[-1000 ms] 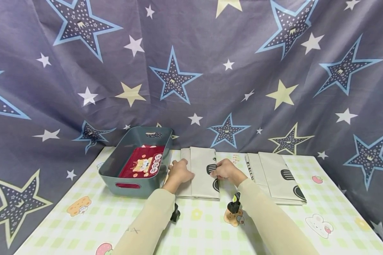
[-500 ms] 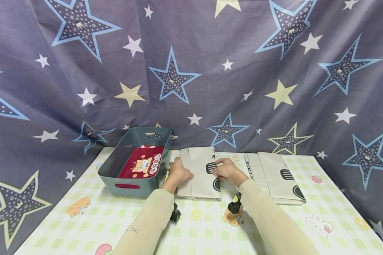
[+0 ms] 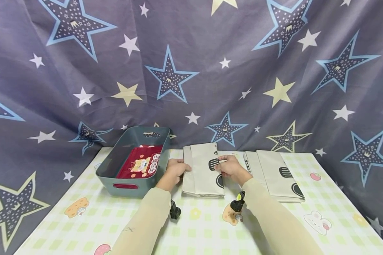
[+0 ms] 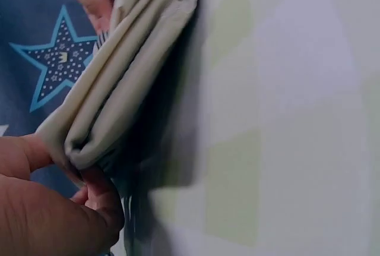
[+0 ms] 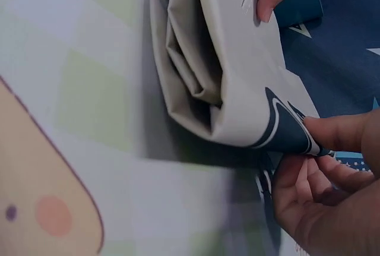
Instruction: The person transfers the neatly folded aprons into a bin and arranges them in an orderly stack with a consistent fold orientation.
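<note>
Between my hands is a folded cream cloth (image 3: 202, 173) with dark prints along its right side. My left hand (image 3: 175, 172) pinches its left edge, thumb on top and fingers curled beneath, as the left wrist view shows. At the opposite edge, my right hand (image 3: 231, 166) pinches the printed side, thumb above and fingers under. Both wrist views show the stacked folds end-on, with a shadow below them on the tablecloth. Close by on the left stands a grey-green plastic basket (image 3: 124, 191) with a folded red cloth (image 3: 137, 164) bearing a cartoon animal inside.
Another folded cream cloth (image 3: 274, 177) with similar dark prints lies to the right of my right hand. A green-and-white checked tablecloth (image 3: 191, 237) with cartoon figures covers the table. A grey-blue curtain (image 3: 191, 95) with stars hangs right behind it.
The cream cloth between my hands has risen from the table and shifted slightly right, its far edge lifting. My left hand's fingers have gone under its edge. The basket stays in place.
</note>
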The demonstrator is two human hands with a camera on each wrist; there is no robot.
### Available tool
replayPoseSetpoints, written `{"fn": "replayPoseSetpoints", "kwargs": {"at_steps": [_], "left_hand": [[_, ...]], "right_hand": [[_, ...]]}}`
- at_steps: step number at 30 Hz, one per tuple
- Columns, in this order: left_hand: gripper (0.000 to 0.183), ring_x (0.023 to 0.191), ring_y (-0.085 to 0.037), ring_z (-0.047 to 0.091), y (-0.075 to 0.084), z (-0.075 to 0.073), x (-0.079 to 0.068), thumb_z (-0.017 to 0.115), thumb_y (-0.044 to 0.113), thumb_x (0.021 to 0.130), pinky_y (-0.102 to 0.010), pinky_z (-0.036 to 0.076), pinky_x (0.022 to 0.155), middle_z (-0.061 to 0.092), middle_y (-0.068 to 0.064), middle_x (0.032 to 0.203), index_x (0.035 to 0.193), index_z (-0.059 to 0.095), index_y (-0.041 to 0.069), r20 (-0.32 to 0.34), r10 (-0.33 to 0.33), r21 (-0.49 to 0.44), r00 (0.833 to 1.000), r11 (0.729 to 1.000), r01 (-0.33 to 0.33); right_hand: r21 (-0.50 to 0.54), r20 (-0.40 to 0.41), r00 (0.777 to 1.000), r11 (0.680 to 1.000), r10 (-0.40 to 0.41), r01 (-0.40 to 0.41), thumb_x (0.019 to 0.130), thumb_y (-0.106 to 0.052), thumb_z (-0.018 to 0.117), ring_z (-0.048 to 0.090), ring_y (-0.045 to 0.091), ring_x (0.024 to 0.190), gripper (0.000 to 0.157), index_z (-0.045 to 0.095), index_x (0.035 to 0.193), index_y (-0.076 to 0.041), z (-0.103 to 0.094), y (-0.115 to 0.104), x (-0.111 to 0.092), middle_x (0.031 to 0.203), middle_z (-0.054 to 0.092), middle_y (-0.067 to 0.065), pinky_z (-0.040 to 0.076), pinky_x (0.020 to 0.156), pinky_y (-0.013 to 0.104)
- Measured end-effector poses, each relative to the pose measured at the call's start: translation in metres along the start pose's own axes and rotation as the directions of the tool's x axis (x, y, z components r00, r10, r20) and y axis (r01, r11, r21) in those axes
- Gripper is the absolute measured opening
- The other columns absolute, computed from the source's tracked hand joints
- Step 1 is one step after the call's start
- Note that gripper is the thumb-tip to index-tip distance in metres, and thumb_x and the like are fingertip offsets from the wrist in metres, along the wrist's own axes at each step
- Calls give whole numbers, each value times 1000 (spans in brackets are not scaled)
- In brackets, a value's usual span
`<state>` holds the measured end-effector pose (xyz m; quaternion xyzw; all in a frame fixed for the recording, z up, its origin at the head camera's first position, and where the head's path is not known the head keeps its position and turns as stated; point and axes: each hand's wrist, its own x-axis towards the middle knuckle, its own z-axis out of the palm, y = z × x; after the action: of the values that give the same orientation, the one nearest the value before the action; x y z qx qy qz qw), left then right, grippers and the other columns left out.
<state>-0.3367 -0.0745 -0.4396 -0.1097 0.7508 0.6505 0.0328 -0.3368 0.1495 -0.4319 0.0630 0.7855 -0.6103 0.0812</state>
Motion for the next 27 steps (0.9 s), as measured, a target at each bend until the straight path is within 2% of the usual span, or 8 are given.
{"fn": "replayPoseSetpoints", "kwargs": {"at_steps": [4,7,10,16,20,27], "left_hand": [[50,91,-22,66,2,1,3,70,-10,79,-31,56,82,68,-17,109,128,62,-9,20,-10,-111,1000,994,12],[48,67,-12,57,5,3,6,67,-7,80,-25,49,64,65,-6,90,128,63,-5,28,-18,-166,999,986,22],[49,59,-9,52,10,4,7,63,-5,81,-23,44,56,62,-2,82,130,62,-3,45,-18,-220,999,975,28],[48,63,-10,55,21,4,6,61,-8,80,-23,43,55,63,-3,83,128,63,-2,48,-6,-255,999,967,18],[44,63,-11,55,29,3,3,61,-9,80,-25,43,56,63,-4,82,124,62,-2,58,10,-267,998,964,6],[44,74,-15,58,45,-4,-4,61,-9,82,-27,48,62,63,-9,91,126,64,-4,63,31,-280,998,960,-13]], "right_hand": [[-2,-7,1000,1000,-10,10,87,4,72,51,10,59,51,55,134,5,-5,-1,1,89,66,6,45,49,22],[9,0,1000,1000,-12,12,87,4,71,48,9,55,52,53,136,6,-10,-4,0,86,63,5,45,48,23],[36,9,1000,999,-12,12,87,5,69,46,10,53,53,52,137,6,-15,-9,-1,82,61,4,46,49,24],[81,24,1000,997,-20,18,88,6,69,49,10,62,52,52,137,6,-25,-21,-4,84,60,3,46,56,25],[74,33,999,997,-31,29,88,4,68,49,10,66,53,51,138,6,-29,-29,-7,85,59,1,46,58,24],[83,46,997,995,-60,56,89,4,68,50,10,71,52,52,139,6,-33,-42,-10,88,64,-1,48,59,22]]}}
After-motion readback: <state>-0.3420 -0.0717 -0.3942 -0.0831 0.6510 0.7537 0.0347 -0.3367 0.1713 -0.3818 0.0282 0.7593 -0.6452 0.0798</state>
